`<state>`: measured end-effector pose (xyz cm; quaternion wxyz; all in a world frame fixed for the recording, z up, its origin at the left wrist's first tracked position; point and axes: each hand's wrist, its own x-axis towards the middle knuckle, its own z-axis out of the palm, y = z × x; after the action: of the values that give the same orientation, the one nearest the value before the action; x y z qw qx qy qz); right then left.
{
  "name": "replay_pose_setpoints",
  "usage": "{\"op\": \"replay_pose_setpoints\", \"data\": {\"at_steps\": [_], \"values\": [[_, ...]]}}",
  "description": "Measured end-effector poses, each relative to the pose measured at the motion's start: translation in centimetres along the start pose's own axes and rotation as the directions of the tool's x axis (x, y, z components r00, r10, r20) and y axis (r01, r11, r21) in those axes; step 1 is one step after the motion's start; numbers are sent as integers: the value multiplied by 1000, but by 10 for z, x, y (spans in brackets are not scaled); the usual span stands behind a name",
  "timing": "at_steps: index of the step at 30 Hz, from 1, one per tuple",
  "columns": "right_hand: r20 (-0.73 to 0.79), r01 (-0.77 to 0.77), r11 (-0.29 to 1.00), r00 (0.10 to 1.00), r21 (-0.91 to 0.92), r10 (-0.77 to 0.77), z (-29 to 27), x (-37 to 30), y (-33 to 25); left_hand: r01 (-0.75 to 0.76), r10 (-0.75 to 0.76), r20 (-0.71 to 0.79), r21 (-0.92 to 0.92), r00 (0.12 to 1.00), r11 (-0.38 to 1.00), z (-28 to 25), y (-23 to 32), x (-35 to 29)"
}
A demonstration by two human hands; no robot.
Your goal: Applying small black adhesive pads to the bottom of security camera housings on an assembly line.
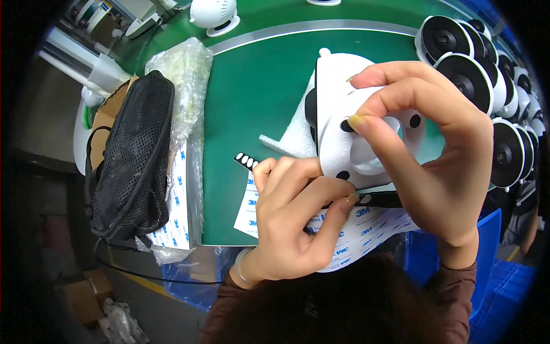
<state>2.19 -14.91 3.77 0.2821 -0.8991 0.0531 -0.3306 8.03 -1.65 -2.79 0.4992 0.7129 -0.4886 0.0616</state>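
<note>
To the far left of the white device, a cardboard box (116, 104) is standing, and a black mesh bag (136, 160) is leaning in front of it. Nearer the device, on its left, a clear plastic wrap (186, 71) is lying in a crumpled length. A green table (246, 86) is extending beneath the device, and a black strip (247, 161) with white ovals is showing its end to the left and near side of it. A foam piece (295, 129) is lying just left of the device. The left hand (298, 215) is resting at its near left edge, thumb and forefinger almost meeting; whether they are gripping the strip cannot be told. The white device (337, 150) is sitting over the table, its round foot facing the person. A printed sheet (366, 232), white with blue lettering, is spreading on its near side. The right hand (429, 126) is arching over the device's right side, its thumb and forefinger tips pinching together at a black pad (346, 124) on the foot. To the device's right, round units (467, 86) with black fronts are standing in rows; a blue bin (486, 252) is showing nearer the person.
</note>
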Motion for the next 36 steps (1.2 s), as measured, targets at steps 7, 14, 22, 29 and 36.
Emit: {"op": "replay_pose_setpoints", "data": {"at_steps": [7,14,22,29,36], "values": [[-35,29,998,999,60,-27,0,0,4,1,-1,15,-16,1000,1000,0,-1,-1],[50,126,992,991,28,-127,0,11,8,36,-36,38,-9,999,999,-3,2,0],[6,-46,998,999,43,46,-2,3,-10,22,-22,22,-6,1000,1000,-1,0,0],[39,-112,988,993,110,108,-2,0,-3,32,-31,31,-17,999,999,-2,0,-2],[127,177,984,977,-34,-172,-5,6,18,13,-12,30,-8,999,1000,-1,1,-1]]}}
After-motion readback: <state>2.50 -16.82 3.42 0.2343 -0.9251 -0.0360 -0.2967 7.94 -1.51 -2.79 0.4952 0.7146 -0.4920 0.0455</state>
